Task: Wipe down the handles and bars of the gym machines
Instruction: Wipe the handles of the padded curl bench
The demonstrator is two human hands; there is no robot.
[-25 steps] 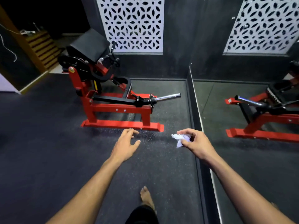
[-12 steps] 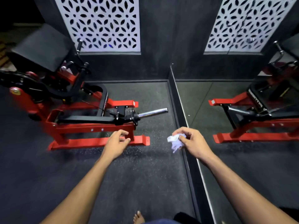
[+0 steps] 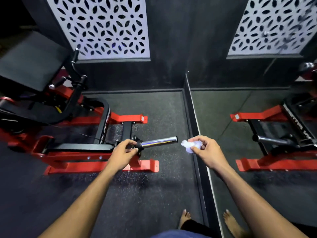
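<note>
A red and black gym machine stands on the floor at the left. Its chrome bar sticks out to the right from a black collar. My left hand curls its fingers round that black collar at the bar's inner end. My right hand pinches a crumpled white tissue just right of the bar's free tip, a small gap apart from it. Black grip handles rise at the machine's upper left beside a dark seat pad.
A wall mirror on the right reflects the machine and my feet; its frame edge runs along the floor close to my right hand. Patterned white panels hang on the dark back wall. My bare foot stands on speckled rubber flooring.
I have stepped closer to the machine. My left hand reached forward and took hold of the collar at the bar's base. My right hand brought the tissue up near the bar's tip.
</note>
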